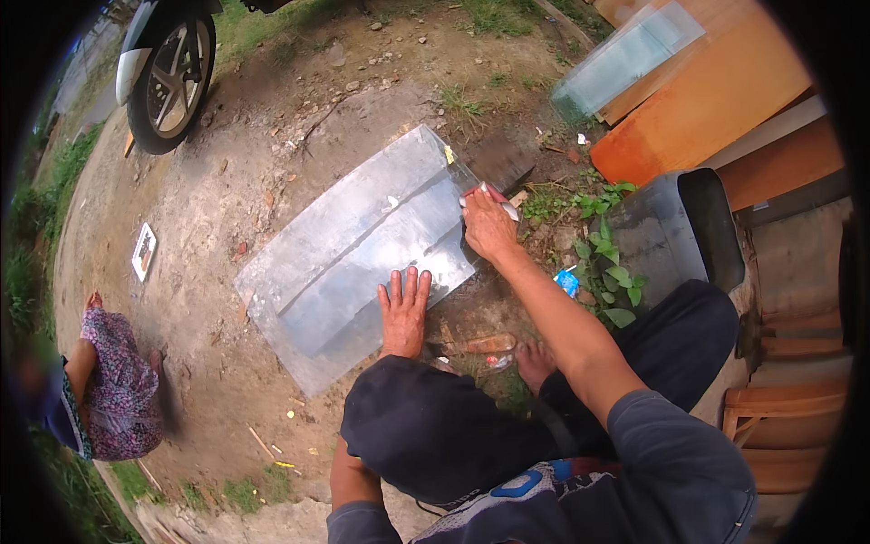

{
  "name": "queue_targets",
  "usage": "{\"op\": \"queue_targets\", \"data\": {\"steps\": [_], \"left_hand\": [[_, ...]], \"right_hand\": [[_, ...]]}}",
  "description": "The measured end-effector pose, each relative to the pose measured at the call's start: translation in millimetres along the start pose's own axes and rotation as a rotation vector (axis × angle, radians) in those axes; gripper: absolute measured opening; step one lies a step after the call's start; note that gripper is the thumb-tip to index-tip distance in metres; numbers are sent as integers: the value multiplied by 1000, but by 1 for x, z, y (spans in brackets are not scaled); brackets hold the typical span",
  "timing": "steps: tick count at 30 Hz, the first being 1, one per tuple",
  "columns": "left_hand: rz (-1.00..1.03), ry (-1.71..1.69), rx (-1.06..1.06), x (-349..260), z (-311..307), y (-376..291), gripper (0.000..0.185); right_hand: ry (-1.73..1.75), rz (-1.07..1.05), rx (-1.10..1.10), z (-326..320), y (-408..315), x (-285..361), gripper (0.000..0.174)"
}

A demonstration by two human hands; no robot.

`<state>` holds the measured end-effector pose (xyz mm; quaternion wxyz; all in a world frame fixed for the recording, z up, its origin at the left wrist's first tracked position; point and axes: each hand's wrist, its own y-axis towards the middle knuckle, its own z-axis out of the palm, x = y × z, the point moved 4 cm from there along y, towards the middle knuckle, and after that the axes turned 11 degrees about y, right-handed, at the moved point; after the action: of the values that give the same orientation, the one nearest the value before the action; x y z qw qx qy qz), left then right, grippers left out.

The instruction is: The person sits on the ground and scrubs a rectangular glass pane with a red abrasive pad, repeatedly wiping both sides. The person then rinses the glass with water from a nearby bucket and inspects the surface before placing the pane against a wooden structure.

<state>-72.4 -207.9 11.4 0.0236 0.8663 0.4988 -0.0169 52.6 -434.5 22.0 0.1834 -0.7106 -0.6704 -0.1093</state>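
A large, shiny grey sheet (353,251), which looks like thin metal, lies on the ground before me. Dark lines run along its length, and a yellow tag (449,155) sits near its far corner. My left hand (403,316) rests palm down on the sheet's near edge, fingers spread. At the sheet's right end, my right hand (488,224) grips a hand tool (506,204) with red and light grey parts. The fingers hide most of this tool, so its exact kind is unclear. A dark wooden block (501,163) lies just beyond the right end.
A dark, open-mouthed container (652,238) lies by my right knee, behind leafy plants (615,272). Orange boards (700,109) and a glass pane (625,61) stand at upper right. A motorcycle wheel (173,81), a white tray (144,251) and a person (122,387) are on the left.
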Motion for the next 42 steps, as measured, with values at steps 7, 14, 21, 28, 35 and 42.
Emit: {"op": "queue_targets", "data": {"steps": [7,14,21,28,35,42], "left_hand": [[-3,17,0,0,0,0,73],[-7,12,60,1,2,0,74],[3,36,15,-1,2,-2,71],[16,-12,19,-3,0,-23,73],[60,103,157,-2,-2,-43,75],[37,73,175,-3,0,-42,76]], "right_hand": [[-63,86,-31,-12,-36,-6,43],[76,104,-62,3,-55,-14,47],[61,34,-123,0,-47,-3,42],[12,40,-13,12,-46,9,48],[40,-218,-146,-1,-15,18,43],[47,-202,-105,-8,-6,25,42]]}}
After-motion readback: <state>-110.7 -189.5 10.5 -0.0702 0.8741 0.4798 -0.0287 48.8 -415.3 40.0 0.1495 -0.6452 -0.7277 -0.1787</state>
